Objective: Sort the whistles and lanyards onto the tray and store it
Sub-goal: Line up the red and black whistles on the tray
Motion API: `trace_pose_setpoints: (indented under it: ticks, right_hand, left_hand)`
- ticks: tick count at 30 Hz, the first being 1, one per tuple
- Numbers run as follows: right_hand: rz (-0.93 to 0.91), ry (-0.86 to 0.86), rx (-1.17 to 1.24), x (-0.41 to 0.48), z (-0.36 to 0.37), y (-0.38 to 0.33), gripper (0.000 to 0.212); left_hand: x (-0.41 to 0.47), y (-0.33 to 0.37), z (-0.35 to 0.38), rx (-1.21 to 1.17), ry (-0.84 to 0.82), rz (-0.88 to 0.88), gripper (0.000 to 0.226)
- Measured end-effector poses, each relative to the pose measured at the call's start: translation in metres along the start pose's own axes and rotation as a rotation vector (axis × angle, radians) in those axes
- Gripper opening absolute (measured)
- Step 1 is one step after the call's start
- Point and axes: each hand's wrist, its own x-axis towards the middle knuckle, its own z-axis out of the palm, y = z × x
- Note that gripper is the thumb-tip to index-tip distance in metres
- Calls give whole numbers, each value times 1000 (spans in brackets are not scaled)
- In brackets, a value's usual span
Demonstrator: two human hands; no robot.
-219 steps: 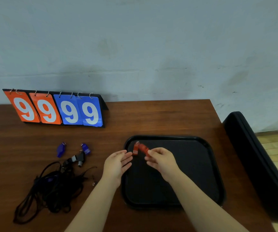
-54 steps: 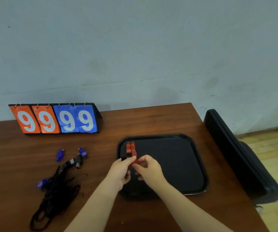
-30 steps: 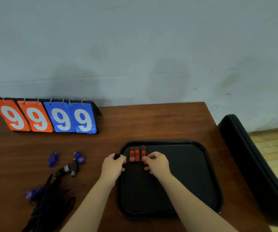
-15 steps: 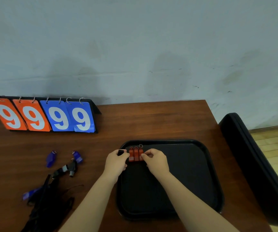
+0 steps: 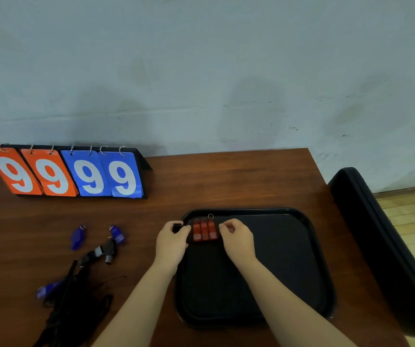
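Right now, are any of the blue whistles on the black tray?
No, three red whistles lie on the tray, while the blue whistles sit on the table to its left.

Three red whistles [image 5: 204, 230] are occupying the tray's [image 5: 289, 259] far-left corner; its remaining floor is lying bare. Tangled lanyards [image 5: 76, 311] are cluttering the desk's [image 5: 226, 181] near-left corner, a scoreboard [image 5: 76, 174] is blocking the far-left edge, and a chair [image 5: 371, 234] is crowding the right edge.

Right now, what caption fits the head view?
Left hand pinches a black item, right hand beside three red whistles aligned on the black tray; blue whistles, lanyards alongside.
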Motion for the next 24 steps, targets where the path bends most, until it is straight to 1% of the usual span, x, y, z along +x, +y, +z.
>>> trace_pose_setpoints:
  ticks: [2,3,4,6,7,8,10,12,13,16,18,21,24]
  right_hand:
    - [3,21,83,-4,-5,0,12]
    - [-8,12,111,-6,-7,-1,9]
    - [-25,-6,126,-10,-7,-2,8]
    - [-78,-66,125,-17,-7,-5,13]
    - [-112,-105,134,-22,-6,-7,14]
    - [-151,-150,160,-29,-6,-10,14]
    - [-229,-258,234,-43,-5,-15,10]
    - [-285,-341,252,-54,-3,-19,14]
    - [-296,-350,241,-58,-1,-20,16]
    - [-265,-262,243,-62,5,-20,10]
    - [-237,-223,258,-62,5,-19,11]
    - [-206,-227,260,-61,-1,-19,17]
    - [-174,-267,307,-62,-7,-20,19]
  left_hand:
    - [1,0,-3,-7,62,25,24]
    - [1,0,-5,-53,45,-1,24]
    - [-1,2,-6,-140,7,-51,22]
    - [-9,9,-5,-380,-68,-160,14]
    - [-14,13,-5,-474,-92,-180,13]
    - [-18,16,-4,-522,-123,-177,18]
    - [-23,18,-2,-523,-214,-132,31]
    - [-27,19,-2,-455,-296,-67,33]
    - [-29,19,-2,-432,-319,-46,32]
    - [-31,17,-2,-419,-323,-31,27]
    - [-33,18,-2,-401,-300,-32,25]
    - [-34,17,-3,-365,-280,-36,25]
    - [-35,15,-3,-362,-253,-14,22]
